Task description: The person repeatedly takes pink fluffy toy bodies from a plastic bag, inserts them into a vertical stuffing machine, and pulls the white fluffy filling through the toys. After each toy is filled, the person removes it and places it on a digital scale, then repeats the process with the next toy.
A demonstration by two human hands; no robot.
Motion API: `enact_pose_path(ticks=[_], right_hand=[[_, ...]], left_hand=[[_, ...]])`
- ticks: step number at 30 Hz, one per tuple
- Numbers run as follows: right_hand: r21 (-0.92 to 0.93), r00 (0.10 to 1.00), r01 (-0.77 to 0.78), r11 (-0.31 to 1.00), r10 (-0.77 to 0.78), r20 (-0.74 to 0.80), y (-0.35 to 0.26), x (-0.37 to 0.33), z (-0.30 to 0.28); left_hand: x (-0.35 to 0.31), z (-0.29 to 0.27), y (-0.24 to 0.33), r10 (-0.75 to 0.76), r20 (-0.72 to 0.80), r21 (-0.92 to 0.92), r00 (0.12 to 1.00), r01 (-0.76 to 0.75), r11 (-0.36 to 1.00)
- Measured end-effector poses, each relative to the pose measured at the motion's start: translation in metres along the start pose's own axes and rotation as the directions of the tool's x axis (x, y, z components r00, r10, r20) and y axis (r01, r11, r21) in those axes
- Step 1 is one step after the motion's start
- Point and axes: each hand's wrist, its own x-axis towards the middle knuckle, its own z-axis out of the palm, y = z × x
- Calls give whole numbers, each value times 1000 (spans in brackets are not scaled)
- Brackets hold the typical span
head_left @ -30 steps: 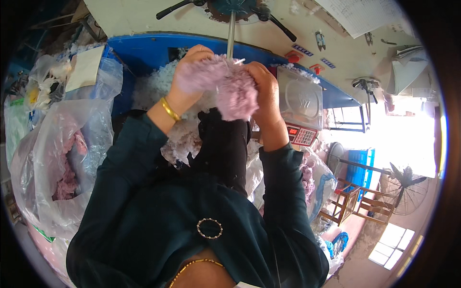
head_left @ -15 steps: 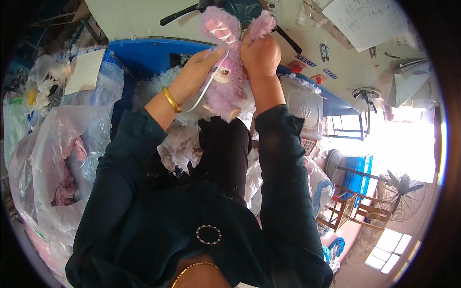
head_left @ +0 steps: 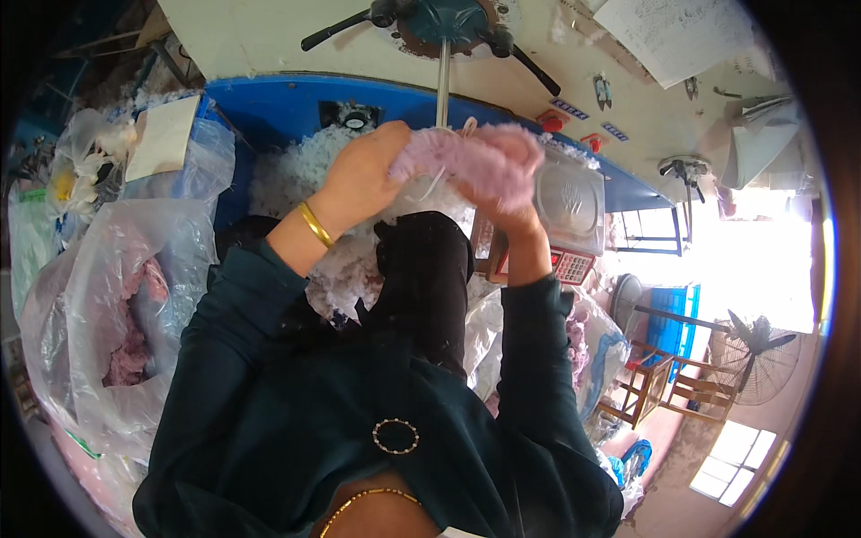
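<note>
A fluffy pink-purple plush toy (head_left: 484, 161) lies sideways between my hands, just below a metal tube (head_left: 443, 90). My left hand (head_left: 359, 175), with a gold bangle at the wrist, has its fingers closed on the toy's left end. Under the right end is my right hand (head_left: 518, 217), mostly covered by the plush and gripping it from below. The toy's face is turned out of sight. A thin white cord (head_left: 437, 184) hangs from its lower side. Loose white stuffing (head_left: 300, 170) lies behind and below my hands.
The tube comes from a dark machine head with black handles (head_left: 444, 22) on the pale tabletop (head_left: 269, 40). A blue panel (head_left: 260, 94) runs along its front. Plastic bags (head_left: 99, 233) with pink plush stand left. A red-framed scale (head_left: 569, 266) sits right, near a fan (head_left: 749, 359).
The toy has come down from upright to sideways, its face now hidden. Both hands have lowered, the right moving right and under the plush. The tube and scale are now uncovered.
</note>
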Motion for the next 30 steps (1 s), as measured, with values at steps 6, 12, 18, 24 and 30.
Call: enact_pose_path(ticks=[6,12,18,24,30], right_hand=[[702,532,-549,454,837,-125,-9,38,56],[524,285,-825,210,956,65,40,87,74],[615,367,-721,318,929,-49,-30,73,34],[889,521,-402,-219,744,419,-43,39,-9],[505,699,-444,-740,66,712,-46,-30,9]], left_hand=[[11,17,36,-147,23,292,989,134,947],[23,7,51,-14,-298,197,954,76,977],[-15,8,45,-182,-184,-30,966,179,983],[-19,-15,45,-358,136,-637,924,358,682],[-30,9,24,-520,169,-852,838,389,351]])
